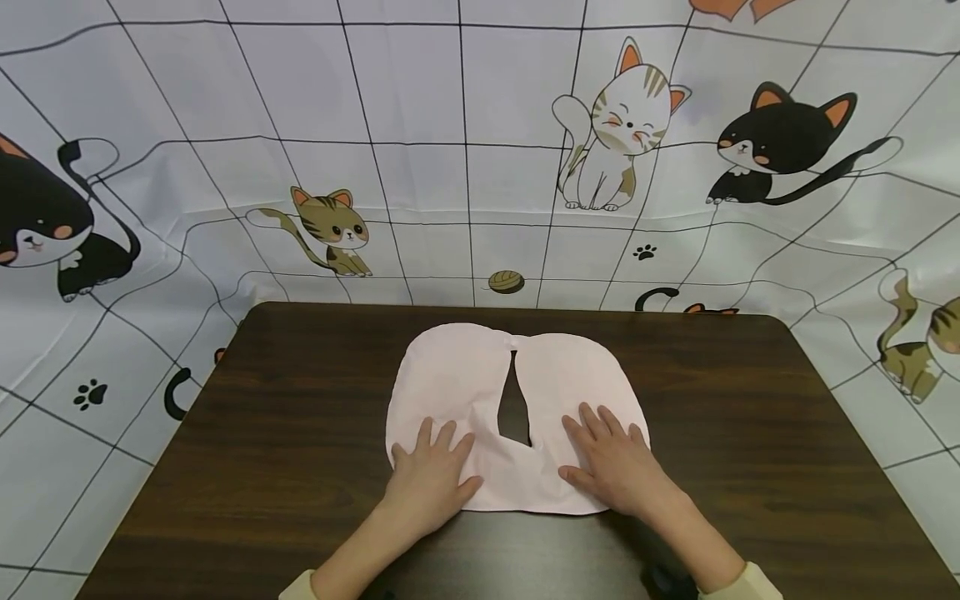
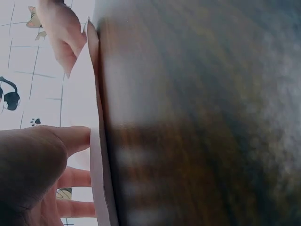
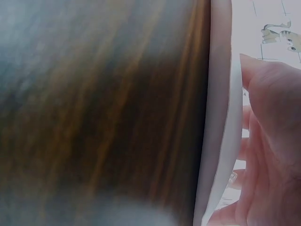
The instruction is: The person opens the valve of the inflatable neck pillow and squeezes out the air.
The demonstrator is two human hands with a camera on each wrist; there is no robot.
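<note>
A pale pink cloth piece (image 1: pixel 442 375), shaped like a bib, lies flat on the dark brown table. Its two rounded lobes meet at a small join at the far end, and a narrow teardrop-shaped opening runs down the middle. My left hand (image 1: pixel 431 479) rests on its near left part with fingers spread. On the near right part my right hand (image 1: pixel 611 458) lies the same way, palm down. Seen edge-on in the left wrist view, the cloth edge (image 2: pixel 101 155) runs under the fingertips. The right wrist view shows layered edges (image 3: pixel 218 117) beside the fingers.
The wood-grain table (image 1: pixel 285 400) extends to both sides of the cloth. Behind it hangs a white sheet (image 1: pixel 420 183) with black grid lines and printed cats, which also drapes along the left and right. A dark object (image 1: pixel 667 579) sits under my right forearm.
</note>
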